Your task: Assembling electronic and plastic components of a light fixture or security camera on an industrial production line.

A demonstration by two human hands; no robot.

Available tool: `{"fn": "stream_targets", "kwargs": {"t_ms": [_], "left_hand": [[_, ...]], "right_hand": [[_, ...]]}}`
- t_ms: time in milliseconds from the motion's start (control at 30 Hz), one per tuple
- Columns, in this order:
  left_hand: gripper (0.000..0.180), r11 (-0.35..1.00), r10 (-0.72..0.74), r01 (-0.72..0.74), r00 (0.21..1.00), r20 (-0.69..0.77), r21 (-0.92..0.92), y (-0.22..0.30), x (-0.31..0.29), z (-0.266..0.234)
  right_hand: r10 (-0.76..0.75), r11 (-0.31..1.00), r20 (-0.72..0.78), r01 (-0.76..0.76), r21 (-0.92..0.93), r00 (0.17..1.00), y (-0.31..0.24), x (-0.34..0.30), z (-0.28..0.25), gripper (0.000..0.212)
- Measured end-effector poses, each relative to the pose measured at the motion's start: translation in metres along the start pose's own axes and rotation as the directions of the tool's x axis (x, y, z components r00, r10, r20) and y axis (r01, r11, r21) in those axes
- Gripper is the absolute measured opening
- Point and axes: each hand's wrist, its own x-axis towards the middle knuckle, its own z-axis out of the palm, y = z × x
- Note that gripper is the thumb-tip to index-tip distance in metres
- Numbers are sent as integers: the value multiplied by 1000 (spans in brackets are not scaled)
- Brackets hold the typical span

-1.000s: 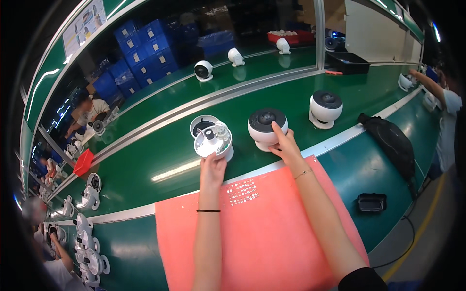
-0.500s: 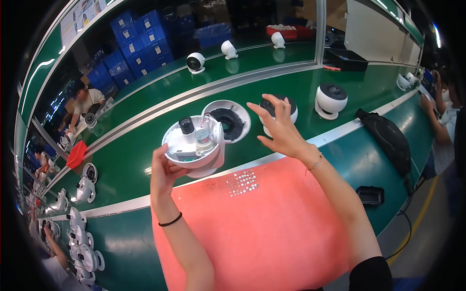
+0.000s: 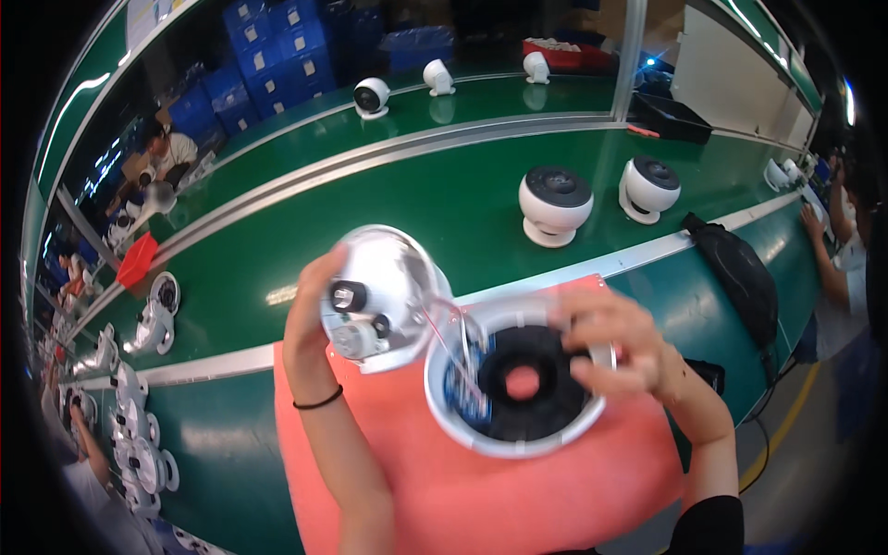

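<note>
My left hand [image 3: 314,301] is closed around the edge of a white security camera body [image 3: 388,264], tilted so its open inside shows a black lens barrel and a round motor-like part. Red and white wires run from it to a round white front cover [image 3: 513,450] with a black ring and a blue circuit board inside. At the cover's right rim, my right hand [image 3: 624,347], smeared by motion, grips it with bent fingers. Both pieces are held over the pink mat [image 3: 407,481], the cover inner side up. The small screws seen earlier on the mat are hidden.
Two assembled white cameras [image 3: 555,208] stand beyond my right hand, with a black pouch [image 3: 735,273] at the bench edge. More cameras line the left side and the far shelf. A red tray [image 3: 137,259] lies at left. Other people work at both sides.
My right hand has taken hold of the front cover and brought it near, over the mat. My left hand has tipped the camera body, turning its inside towards me.
</note>
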Motion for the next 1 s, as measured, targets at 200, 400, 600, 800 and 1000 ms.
{"fn": "stream_targets", "kwargs": {"t_ms": [200, 400, 600, 800, 1000], "left_hand": [[32, 818, -501, -141, 305, 810, 558, -8, -11, 51], [41, 834, -513, -282, -76, 855, 475, -44, -43, 117], [34, 600, 4, -244, 953, 303, 761, 11, -138, 65], [38, 871, 17, 153, 941, -339, 467, -35, -255, 76], [36, 423, 196, -259, 962, 191, 869, -44, -272, 99]], "right_hand": [[92, 791, 220, -206, 576, 971, -62, -3, 16, 34], [215, 314, 701, -728, 609, 680, -66, 6, 19, 54], [185, 308, 748, -760, 573, 638, -37, 15, 23, 53], [190, -3, 780, -794, 607, 596, -32, 5, 40, 52], [350, -258, 748, -710, 655, 563, -43, -21, 31, 61]]}}
